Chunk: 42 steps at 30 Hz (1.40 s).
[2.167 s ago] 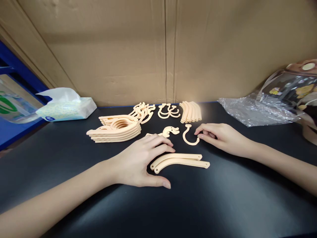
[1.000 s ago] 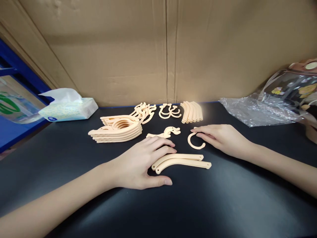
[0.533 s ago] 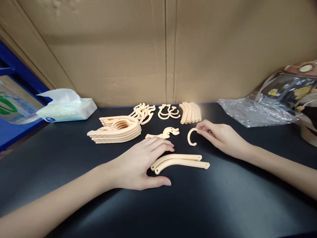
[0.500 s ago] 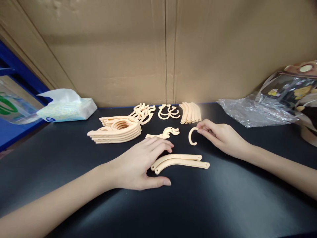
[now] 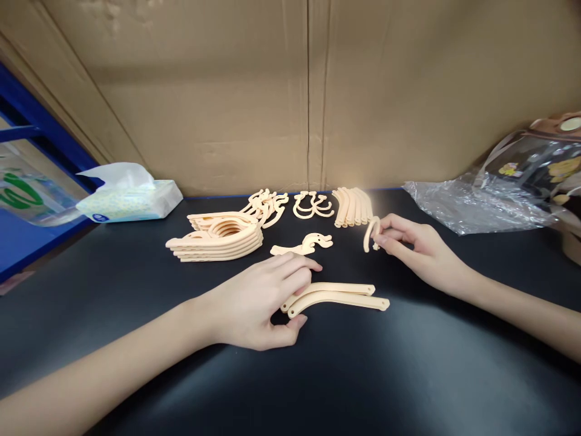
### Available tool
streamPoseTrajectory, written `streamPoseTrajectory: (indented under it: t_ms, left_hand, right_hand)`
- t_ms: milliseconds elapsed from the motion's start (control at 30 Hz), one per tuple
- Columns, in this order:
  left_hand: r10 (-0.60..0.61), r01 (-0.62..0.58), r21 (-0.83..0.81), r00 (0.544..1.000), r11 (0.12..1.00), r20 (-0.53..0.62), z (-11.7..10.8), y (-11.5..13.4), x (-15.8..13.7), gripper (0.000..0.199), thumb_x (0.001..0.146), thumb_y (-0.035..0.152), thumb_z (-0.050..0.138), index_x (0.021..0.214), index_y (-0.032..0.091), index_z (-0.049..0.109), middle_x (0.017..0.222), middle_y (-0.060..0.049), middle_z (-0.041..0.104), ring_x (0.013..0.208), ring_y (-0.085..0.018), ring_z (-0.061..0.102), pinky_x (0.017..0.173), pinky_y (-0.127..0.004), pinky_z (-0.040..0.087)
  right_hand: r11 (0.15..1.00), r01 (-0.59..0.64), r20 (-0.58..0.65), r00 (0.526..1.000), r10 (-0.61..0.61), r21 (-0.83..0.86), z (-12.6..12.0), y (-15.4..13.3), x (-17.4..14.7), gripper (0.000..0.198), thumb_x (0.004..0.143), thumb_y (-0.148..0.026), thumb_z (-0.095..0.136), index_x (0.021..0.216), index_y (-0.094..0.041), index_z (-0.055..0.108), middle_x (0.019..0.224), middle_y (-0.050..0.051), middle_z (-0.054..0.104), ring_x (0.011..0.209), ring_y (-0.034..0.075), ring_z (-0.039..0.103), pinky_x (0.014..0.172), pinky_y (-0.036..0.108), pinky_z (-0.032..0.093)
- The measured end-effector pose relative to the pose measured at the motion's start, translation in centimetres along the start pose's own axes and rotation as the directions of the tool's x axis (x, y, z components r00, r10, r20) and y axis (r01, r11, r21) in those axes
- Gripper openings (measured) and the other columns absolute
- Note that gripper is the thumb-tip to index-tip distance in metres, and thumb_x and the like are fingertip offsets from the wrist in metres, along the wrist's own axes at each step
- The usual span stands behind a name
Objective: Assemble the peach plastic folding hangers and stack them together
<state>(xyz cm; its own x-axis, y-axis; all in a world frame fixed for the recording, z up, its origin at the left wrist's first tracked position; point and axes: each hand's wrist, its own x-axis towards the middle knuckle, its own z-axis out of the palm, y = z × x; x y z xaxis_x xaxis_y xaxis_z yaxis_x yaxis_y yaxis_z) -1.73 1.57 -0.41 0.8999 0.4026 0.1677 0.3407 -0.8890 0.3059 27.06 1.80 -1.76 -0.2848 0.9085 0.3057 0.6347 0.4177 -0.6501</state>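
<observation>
Between the thumb and fingers of my right hand (image 5: 420,245) is a cream plastic hanger hook (image 5: 369,233), held above the table with its curve on the left. My left hand (image 5: 258,300) rests palm down at the left ends of two curved hanger arms (image 5: 340,298) lying side by side. Its fingers are apart, with the thumb beside the near arm's end and a bent finger over the far one. Just beyond these fingers lies a hanger body piece (image 5: 318,240) with a curled end, its lower edge partly hidden by the hand.
Behind are a stack of folded hangers (image 5: 218,242), a pile of hanger parts (image 5: 267,206), several loose hooks (image 5: 313,206) and a row of curved arms (image 5: 353,206). A tissue pack (image 5: 131,197) stands left; clear plastic wrap (image 5: 476,203) and a transparent bag (image 5: 526,163) lie right.
My right hand has raised and turned the hook, which now shows narrower. My left thumb has drawn in toward the ends of the two arms. The whole view has shifted slightly.
</observation>
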Motion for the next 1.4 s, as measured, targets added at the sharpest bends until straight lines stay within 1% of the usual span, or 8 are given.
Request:
streamPoseTrajectory:
  t_ms: [167, 700, 867, 967, 1067, 1167, 1300, 1400]
  left_hand:
    - [0.003, -0.003, 0.035, 1.000, 0.999, -0.007, 0.0, 0.0, -0.1, 0.009, 0.081, 0.023, 0.053, 0.081, 0.020, 0.044, 0.124, -0.012, 0.055, 0.118, -0.024, 0.049, 0.097, -0.037, 0.040]
    - [0.074, -0.072, 0.074, 0.997, 0.995, -0.021, 0.0, 0.0, -0.1, 0.006, 0.081, 0.021, 0.053, 0.086, 0.020, 0.057, 0.131, -0.009, 0.052, 0.117, -0.024, 0.051, 0.099, -0.035, 0.041]
    - [0.071, -0.065, 0.058, 0.990, 0.996, -0.123, 0.1, 0.3, 0.0, 0.002, 0.081, 0.018, 0.054, 0.082, 0.019, 0.054, 0.128, -0.009, 0.055, 0.119, -0.025, 0.049, 0.101, -0.038, 0.039]
    - [-0.050, 0.023, -0.122, 0.973, 0.992, -0.227, 0.1, 0.8, 0.0, 0.004, 0.083, 0.019, 0.056, 0.084, 0.020, 0.052, 0.121, -0.007, 0.058, 0.112, -0.022, 0.052, 0.095, -0.036, 0.042]
    - [-0.259, 0.104, -0.454, 0.920, 0.885, -0.294, 0.1, 1.4, 0.0, 0.006, 0.088, 0.024, 0.056, 0.088, 0.020, 0.051, 0.113, -0.005, 0.061, 0.107, -0.019, 0.055, 0.092, -0.033, 0.045]
    - [-0.441, 0.084, -0.769, 0.856, 0.633, -0.269, -0.2, 1.8, 0.0, 0.012, 0.091, 0.031, 0.054, 0.093, 0.020, 0.054, 0.105, -0.005, 0.064, 0.103, -0.019, 0.059, 0.087, -0.031, 0.049]
    - [-0.585, 0.113, -0.942, 0.805, 0.317, -0.100, -0.7, 2.4, 0.3, 0.014, 0.094, 0.030, 0.050, 0.096, 0.017, 0.056, 0.084, -0.002, 0.065, 0.082, -0.014, 0.063, 0.077, -0.026, 0.050]
    - [-0.603, 0.200, -0.919, 0.796, 0.339, -0.049, -0.8, 2.9, 0.3, 0.021, 0.097, 0.031, 0.043, 0.102, 0.017, 0.058, 0.071, 0.003, 0.055, 0.056, -0.007, 0.053, 0.059, -0.020, 0.045]
  right_hand:
    - [0.991, -0.066, 0.004, 0.998, 0.066, 0.114, 0.0, 0.0, 0.3, 0.025, 0.090, -0.045, 0.049, 0.081, -0.022, 0.051, 0.054, -0.007, 0.041, 0.055, 0.012, 0.036, 0.059, 0.027, 0.034]
    - [0.985, -0.088, 0.034, 0.996, 0.084, 0.145, 0.0, 0.1, 0.4, 0.026, 0.089, -0.047, 0.052, 0.082, -0.021, 0.053, 0.062, -0.004, 0.054, 0.059, 0.012, 0.045, 0.059, 0.027, 0.035]
    - [0.966, -0.143, 0.070, 0.989, 0.131, 0.216, -0.1, -0.1, 0.4, 0.028, 0.086, -0.048, 0.056, 0.079, -0.021, 0.054, 0.062, -0.003, 0.059, 0.059, 0.013, 0.047, 0.059, 0.027, 0.034]
    - [0.963, -0.148, 0.081, 0.988, 0.133, 0.227, -0.2, -0.2, 0.5, 0.029, 0.084, -0.049, 0.058, 0.077, -0.021, 0.054, 0.062, -0.002, 0.059, 0.058, 0.013, 0.047, 0.058, 0.027, 0.033]
    - [0.961, -0.130, 0.085, 0.990, 0.113, 0.245, -0.2, -0.2, 0.6, 0.027, 0.086, -0.047, 0.055, 0.078, -0.021, 0.051, 0.061, -0.003, 0.057, 0.057, 0.012, 0.046, 0.057, 0.027, 0.032]
    - [0.960, -0.115, 0.083, 0.992, 0.096, 0.255, -0.2, 0.0, 0.6, 0.023, 0.088, -0.043, 0.052, 0.080, -0.021, 0.049, 0.061, -0.004, 0.054, 0.058, 0.013, 0.047, 0.056, 0.027, 0.031]
    - [0.948, -0.114, 0.070, 0.993, 0.098, 0.296, -0.1, 0.3, 0.6, 0.020, 0.088, -0.039, 0.052, 0.080, -0.022, 0.047, 0.060, -0.005, 0.044, 0.056, 0.011, 0.042, 0.054, 0.026, 0.029]
    - [0.924, -0.100, 0.058, 0.995, 0.085, 0.368, -0.1, 0.3, 0.6, 0.019, 0.089, -0.037, 0.052, 0.079, -0.022, 0.046, 0.060, -0.007, 0.036, 0.053, 0.009, 0.033, 0.051, 0.025, 0.027]
